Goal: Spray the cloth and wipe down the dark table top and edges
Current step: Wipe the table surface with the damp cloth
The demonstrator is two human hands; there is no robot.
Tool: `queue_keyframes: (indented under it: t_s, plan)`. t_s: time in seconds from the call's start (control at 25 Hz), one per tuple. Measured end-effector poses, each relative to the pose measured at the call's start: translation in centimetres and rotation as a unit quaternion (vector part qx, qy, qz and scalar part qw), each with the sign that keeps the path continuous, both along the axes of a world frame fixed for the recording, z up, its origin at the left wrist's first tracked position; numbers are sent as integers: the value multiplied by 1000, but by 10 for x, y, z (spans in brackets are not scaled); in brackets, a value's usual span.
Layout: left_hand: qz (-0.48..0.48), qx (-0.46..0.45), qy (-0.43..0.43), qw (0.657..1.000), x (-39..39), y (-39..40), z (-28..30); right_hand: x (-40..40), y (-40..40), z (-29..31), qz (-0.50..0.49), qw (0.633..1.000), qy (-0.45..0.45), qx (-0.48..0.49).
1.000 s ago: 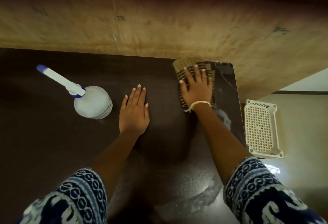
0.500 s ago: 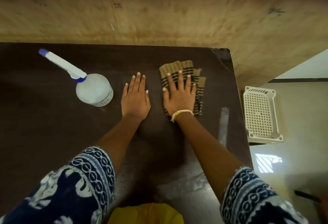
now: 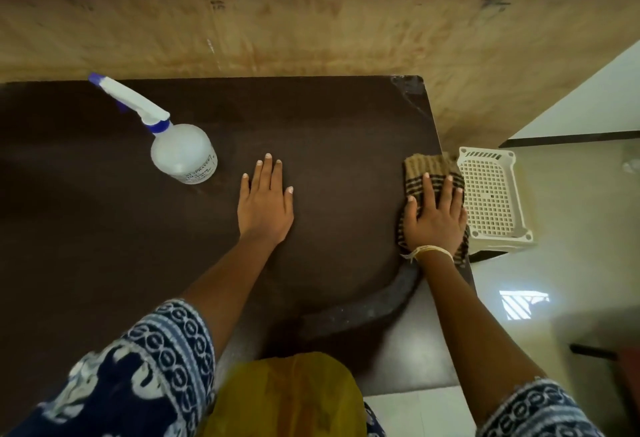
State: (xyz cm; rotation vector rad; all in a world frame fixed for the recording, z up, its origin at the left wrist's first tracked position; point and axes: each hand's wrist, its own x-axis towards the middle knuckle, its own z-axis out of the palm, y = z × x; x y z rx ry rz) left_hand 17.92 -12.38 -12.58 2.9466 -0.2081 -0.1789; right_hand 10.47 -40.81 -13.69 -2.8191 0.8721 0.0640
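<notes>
The dark brown table top [image 3: 104, 235] fills most of the view. My right hand [image 3: 435, 215] lies flat on a tan cloth with dark stripes [image 3: 424, 168] at the table's right edge, pressing it down. My left hand [image 3: 266, 202] rests flat on the table's middle with fingers together, holding nothing. A clear spray bottle with a white and blue trigger head [image 3: 181, 152] stands to the left of my left hand. A curved wet streak [image 3: 374, 301] trails behind the cloth.
A cream perforated plastic crate [image 3: 491, 197] sits on the floor just beyond the table's right edge. A worn tan wall [image 3: 311, 14] runs along the table's far side. Pale floor [image 3: 571, 263] lies to the right.
My right hand has slid the cloth from beside my left hand out to the table's right edge, leaving a curved wet streak. My left hand and the bottle stay in place.
</notes>
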Motion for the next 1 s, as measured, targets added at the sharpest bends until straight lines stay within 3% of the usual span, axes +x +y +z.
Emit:
queue_keyframes:
  t_s: [0.16, 0.28, 0.36, 0.44, 0.52, 0.76, 0.88, 1.0]
  plan:
    - [11, -19, -12, 1000, -51, 11, 5, 5, 54, 6, -40, 999, 8, 19]
    - [30, -29, -25, 999, -89, 23, 1, -2, 121, 7, 127, 992, -1, 15]
    - [44, -35, -30, 998, -112, 30, 0, -25, 157, 6, 252, 968, 1, 21]
    - [41, -36, -27, 998, -136, 33, -2, -49, 158, 5, 350, 937, 11, 14]
    - [22, -41, -28, 999, -155, 32, -3, -48, 125, 4, 379, 925, 0, 10]
    - [9, -5, 8, 1000, -184, 31, -7, -100, 12, 3, 147, 989, 8, -1]
    - [11, 5, 15, 1000, -186, 31, -8, -140, 10, 3, 76, 997, 33, -10]
    - [10, 2, 15, 1000, -183, 29, -8, -122, 45, 5, 16, 999, 30, 4]
